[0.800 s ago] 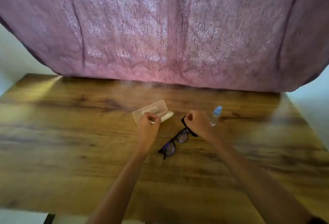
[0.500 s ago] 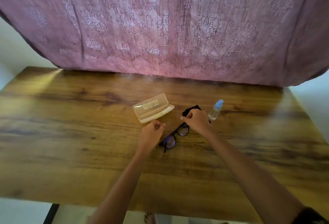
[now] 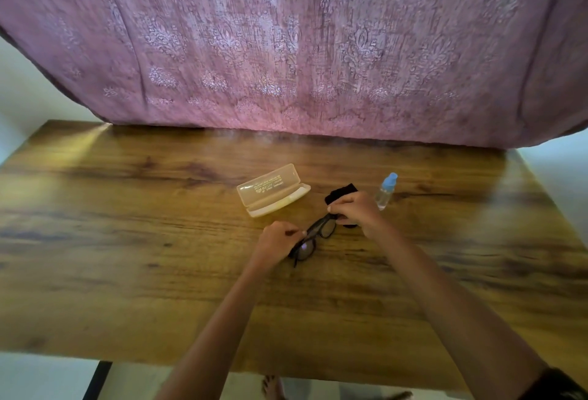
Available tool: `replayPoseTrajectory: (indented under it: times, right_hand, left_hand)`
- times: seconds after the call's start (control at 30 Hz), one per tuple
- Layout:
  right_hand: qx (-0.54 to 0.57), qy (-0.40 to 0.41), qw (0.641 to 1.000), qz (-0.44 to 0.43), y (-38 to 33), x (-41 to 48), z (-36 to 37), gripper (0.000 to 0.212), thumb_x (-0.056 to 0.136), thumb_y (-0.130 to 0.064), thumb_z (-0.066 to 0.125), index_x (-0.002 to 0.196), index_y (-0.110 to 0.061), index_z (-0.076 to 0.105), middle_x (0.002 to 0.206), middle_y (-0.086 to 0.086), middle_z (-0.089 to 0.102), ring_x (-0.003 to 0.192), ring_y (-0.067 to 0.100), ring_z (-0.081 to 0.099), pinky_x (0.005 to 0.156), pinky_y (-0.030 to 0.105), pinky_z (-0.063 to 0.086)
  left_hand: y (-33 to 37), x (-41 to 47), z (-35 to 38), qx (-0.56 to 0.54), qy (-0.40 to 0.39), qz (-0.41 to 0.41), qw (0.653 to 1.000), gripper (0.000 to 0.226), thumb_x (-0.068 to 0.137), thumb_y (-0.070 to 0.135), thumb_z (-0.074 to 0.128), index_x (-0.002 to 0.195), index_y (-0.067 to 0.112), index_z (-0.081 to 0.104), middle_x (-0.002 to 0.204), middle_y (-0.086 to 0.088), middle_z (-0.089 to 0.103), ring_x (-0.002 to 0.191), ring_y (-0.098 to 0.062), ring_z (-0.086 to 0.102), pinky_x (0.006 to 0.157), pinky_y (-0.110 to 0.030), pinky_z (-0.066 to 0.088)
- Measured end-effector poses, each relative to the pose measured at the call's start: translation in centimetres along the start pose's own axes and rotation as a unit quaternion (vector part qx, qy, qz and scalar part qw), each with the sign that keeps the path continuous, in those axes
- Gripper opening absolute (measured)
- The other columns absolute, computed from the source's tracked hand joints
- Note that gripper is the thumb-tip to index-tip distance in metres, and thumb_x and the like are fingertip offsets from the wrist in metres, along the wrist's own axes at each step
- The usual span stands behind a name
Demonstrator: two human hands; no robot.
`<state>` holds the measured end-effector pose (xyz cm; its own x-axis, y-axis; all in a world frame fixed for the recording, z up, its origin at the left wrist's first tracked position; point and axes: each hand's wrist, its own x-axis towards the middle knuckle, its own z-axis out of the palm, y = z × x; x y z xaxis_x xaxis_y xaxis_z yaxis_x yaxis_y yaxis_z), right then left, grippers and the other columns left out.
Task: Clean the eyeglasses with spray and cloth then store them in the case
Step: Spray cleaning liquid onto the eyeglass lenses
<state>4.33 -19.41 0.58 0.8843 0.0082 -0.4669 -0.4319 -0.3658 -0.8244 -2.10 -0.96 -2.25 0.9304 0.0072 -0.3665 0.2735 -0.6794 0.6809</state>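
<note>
Eyeglasses [image 3: 313,237] with a dark frame sit low over the middle of the wooden table [image 3: 127,240], held at both ends. The left hand [image 3: 276,245] is closed on the nearer end of the frame, fingers curled in, and the right hand [image 3: 356,213] pinches the farther end beside the lens. Under and behind the right hand lies the black cloth [image 3: 342,192], one corner sticking out toward the far side; whether the right hand also grips the cloth I cannot tell.

Just left of the cloth and beyond the left hand is the case [image 3: 273,191], a pale translucent clamshell lying open on the table, lid tilted back with printed lettering on it. Its shallow lower half looks pale and bare, and the eyeglasses are outside it. To the right of the cloth, near the right hand, stands the spray bottle [image 3: 385,191], upright, clear-bodied with a light blue cap on; how much liquid it holds is hard to judge.

A pink patterned curtain [image 3: 286,49] hangs behind the far edge of the table.
</note>
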Motion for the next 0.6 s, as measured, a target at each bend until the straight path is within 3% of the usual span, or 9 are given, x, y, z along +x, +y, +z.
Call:
replayPoseTrajectory:
  times: [0.17,0.43,0.5,0.6]
  right_hand:
    - [0.019,-0.033,0.999,-0.018,-0.1,-0.4,-1.0,0.006,0.088,-0.004,0.069,0.093,-0.003,0.072,0.098,0.010,0.069,0.094,0.016,0.067,0.065,0.018,0.058]
    - [-0.021,-0.041,0.997,-0.058,-1.2,-1.1,-3.6,0.019,0.075,-0.011,0.082,0.089,-0.007,0.070,0.091,0.006,0.073,0.082,0.014,0.073,0.067,0.022,0.059]
    - [-0.050,-0.048,0.995,-0.075,-1.3,-1.4,-4.0,0.021,0.075,-0.014,0.083,0.089,-0.008,0.070,0.089,0.004,0.074,0.080,0.012,0.074,0.070,0.023,0.059]
    - [-0.078,-0.064,0.989,-0.105,-1.5,-2.1,-4.7,0.020,0.074,-0.018,0.084,0.087,-0.009,0.071,0.084,0.001,0.076,0.073,0.008,0.073,0.061,0.016,0.056]
  left_hand:
    - [1.1,0.3,-0.4,0.014,0.047,0.031,0.998,0.027,0.092,0.031,0.061,0.112,0.016,0.070,0.097,0.004,0.069,0.079,-0.006,0.056,0.067,-0.018,0.040]
    - [2.8,0.4,-1.4,0.006,0.159,0.064,0.985,0.019,0.091,0.027,0.063,0.099,0.014,0.075,0.067,0.015,0.057,0.058,0.004,0.048,0.051,-0.007,0.030]
    - [3.2,0.4,-1.7,-0.008,0.184,0.065,0.981,0.019,0.091,0.024,0.063,0.099,0.012,0.075,0.068,0.014,0.058,0.057,0.004,0.048,0.052,-0.006,0.032]
    - [3.4,0.4,-2.2,-0.040,0.226,0.059,0.971,0.019,0.092,0.020,0.061,0.102,0.010,0.074,0.078,0.009,0.061,0.058,0.004,0.048,0.051,-0.008,0.034]
